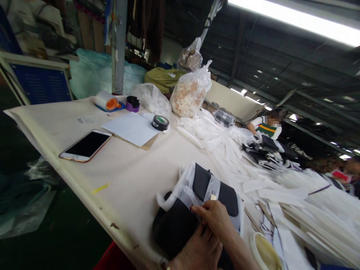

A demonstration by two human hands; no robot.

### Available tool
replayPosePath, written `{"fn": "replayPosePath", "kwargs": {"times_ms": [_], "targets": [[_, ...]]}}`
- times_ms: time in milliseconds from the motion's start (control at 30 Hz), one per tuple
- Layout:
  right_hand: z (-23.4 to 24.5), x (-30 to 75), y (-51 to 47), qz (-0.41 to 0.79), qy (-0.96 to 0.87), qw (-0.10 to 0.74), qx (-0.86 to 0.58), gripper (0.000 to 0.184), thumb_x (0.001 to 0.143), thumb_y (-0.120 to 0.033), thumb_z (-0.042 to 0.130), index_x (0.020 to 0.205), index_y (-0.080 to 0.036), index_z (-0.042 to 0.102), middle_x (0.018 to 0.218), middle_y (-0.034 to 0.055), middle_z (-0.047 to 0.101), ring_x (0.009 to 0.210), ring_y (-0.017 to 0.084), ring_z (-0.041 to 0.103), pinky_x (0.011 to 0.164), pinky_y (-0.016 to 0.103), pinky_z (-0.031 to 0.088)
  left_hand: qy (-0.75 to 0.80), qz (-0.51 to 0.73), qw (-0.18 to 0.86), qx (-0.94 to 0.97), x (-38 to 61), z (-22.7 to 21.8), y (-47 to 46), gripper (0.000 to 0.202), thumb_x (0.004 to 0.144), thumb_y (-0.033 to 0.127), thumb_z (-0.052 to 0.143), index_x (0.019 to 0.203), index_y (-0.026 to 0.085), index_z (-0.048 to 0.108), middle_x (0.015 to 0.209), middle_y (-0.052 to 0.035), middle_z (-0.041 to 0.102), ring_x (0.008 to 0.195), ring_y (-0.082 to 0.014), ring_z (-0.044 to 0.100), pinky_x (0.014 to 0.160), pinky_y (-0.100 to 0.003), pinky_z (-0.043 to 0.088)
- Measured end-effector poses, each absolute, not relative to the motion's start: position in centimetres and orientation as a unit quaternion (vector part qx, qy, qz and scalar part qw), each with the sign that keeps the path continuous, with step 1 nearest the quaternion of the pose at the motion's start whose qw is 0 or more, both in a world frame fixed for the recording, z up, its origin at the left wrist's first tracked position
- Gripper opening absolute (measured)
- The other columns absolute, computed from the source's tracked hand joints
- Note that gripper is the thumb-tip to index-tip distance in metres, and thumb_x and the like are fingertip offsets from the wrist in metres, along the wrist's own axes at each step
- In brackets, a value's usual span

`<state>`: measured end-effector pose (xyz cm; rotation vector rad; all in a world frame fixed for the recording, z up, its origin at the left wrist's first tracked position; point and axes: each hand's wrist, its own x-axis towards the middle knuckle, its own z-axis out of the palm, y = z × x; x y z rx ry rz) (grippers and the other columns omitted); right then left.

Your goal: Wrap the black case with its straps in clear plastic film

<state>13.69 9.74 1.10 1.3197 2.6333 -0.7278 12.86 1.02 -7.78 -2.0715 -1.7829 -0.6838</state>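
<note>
A black bag with a dark flap lies near the front edge of the table, partly wrapped in white tissue paper. My right hand is over the bag, thumb and forefinger pinched at the border of the tissue; what is between the fingertips is hidden. Just below, my left hand rests on the bag with its fingers curled against it, partly covered by the right hand. A small cream tag shows just above my right hand.
A phone, paper sheets, a black tape roll and a tape dispenser lie on the left. Scissors, a round tub and loose white wrapping are on the right. A co-worker is beyond.
</note>
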Motion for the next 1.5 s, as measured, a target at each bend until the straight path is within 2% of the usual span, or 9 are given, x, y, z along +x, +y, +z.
{"fn": "replayPosePath", "kwargs": {"times_ms": [133,333,600,700,867,967,1233,1367,1500], "targets": [[1.4,13.6,9.6,-0.210,0.877,0.066,0.427,0.032,0.076,-0.041,0.058,0.053,-0.019,0.053,0.054,0.0038,0.062,0.057,0.017,0.059,0.053,0.025,0.034,-0.629,-0.237,0.128,-0.729,12.7,-7.3,0.8,0.066,0.086,0.059,0.036,0.126,0.007,0.045,0.135,-0.0154,0.044,0.125,-0.0331,0.032,0.098,-0.043,0.024],[2.7,13.5,9.3,-0.195,0.884,0.108,0.410,0.025,0.079,-0.014,0.050,0.054,-0.018,0.055,0.059,0.0028,0.063,0.065,0.015,0.059,0.062,0.023,0.037,-0.622,-0.244,0.079,-0.739,12.3,-6.3,-0.1,0.061,0.090,0.051,0.032,0.121,0.001,0.049,0.131,-0.0207,0.046,0.123,-0.0319,0.035,0.101,-0.042,0.021],[1.9,13.5,8.8,-0.154,0.884,0.066,0.436,0.007,0.079,-0.020,0.052,0.077,-0.014,0.056,0.073,0.0113,0.065,0.074,0.022,0.062,0.062,0.027,0.036,-0.606,-0.278,0.026,-0.745,12.2,-6.1,-0.4,0.060,0.090,0.050,0.036,0.129,0.004,0.042,0.137,-0.0173,0.042,0.128,-0.0294,0.031,0.103,-0.042,0.023],[1.7,14.3,9.2,-0.147,0.889,0.045,0.432,0.014,0.079,-0.025,0.055,0.088,-0.015,0.049,0.076,0.0089,0.064,0.072,0.020,0.061,0.059,0.025,0.035,-0.609,-0.280,0.024,-0.742,12.1,-5.7,-0.5,0.064,0.091,0.051,0.033,0.132,0.002,0.037,0.139,-0.0206,0.037,0.130,-0.0312,0.028,0.105,-0.045,0.018],[1.6,15.3,10.2,-0.130,0.891,0.031,0.434,0.023,0.075,-0.039,0.058,0.075,-0.022,0.043,0.070,0.0031,0.060,0.070,0.023,0.058,0.056,0.027,0.027,-0.610,-0.286,0.015,-0.738,12.0,-5.6,-0.6,0.070,0.090,0.052,0.033,0.136,0.000,0.028,0.143,-0.0222,0.028,0.134,-0.0325,0.022,0.109,-0.042,0.011],[1.4,15.8,10.7,-0.148,0.897,0.023,0.417,0.021,0.074,-0.033,0.058,0.071,-0.023,0.040,0.064,-0.0009,0.055,0.064,0.019,0.054,0.055,0.026,0.027,-0.604,-0.293,0.026,-0.740,11.9,-6.1,-0.6,0.070,0.090,0.052,0.032,0.135,-0.002,0.028,0.144,-0.0235,0.026,0.134,-0.0318,0.021,0.110,-0.040,0.012],[0.7,16.7,11.2,-0.188,0.906,0.004,0.379,0.012,0.074,-0.019,0.051,0.076,-0.024,0.040,0.055,-0.0067,0.049,0.056,0.015,0.052,0.054,0.023,0.031,-0.598,-0.270,0.208,-0.725,11.9,-7.1,0.8,0.067,0.090,0.053,0.032,0.126,-0.002,0.041,0.130,-0.0201,0.048,0.124,-0.0314,0.038,0.106,-0.039,0.022],[-0.2,17.2,11.3,-0.181,0.910,-0.019,0.373,0.009,0.075,-0.023,0.048,0.075,-0.024,0.039,0.056,-0.0052,0.051,0.058,0.017,0.054,0.056,0.025,0.032,-0.531,-0.332,0.326,-0.708,11.3,-7.3,-0.3,0.020,0.090,0.023,0.046,0.101,0.012,0.059,0.099,-0.0038,0.065,0.099,-0.0192,0.055,0.094,-0.030,0.035],[-1.2,17.8,11.6,-0.187,0.910,-0.052,0.367,0.013,0.078,-0.038,0.044,0.079,-0.025,0.042,0.059,-0.0036,0.052,0.060,0.019,0.055,0.056,0.027,0.033,-0.670,-0.443,0.218,-0.554,8.6,-6.0,-4.3,0.028,0.088,0.017,0.044,0.113,0.016,0.055,0.108,-0.0065,0.060,0.100,-0.0195,0.053,0.088,-0.031,0.039]]}}
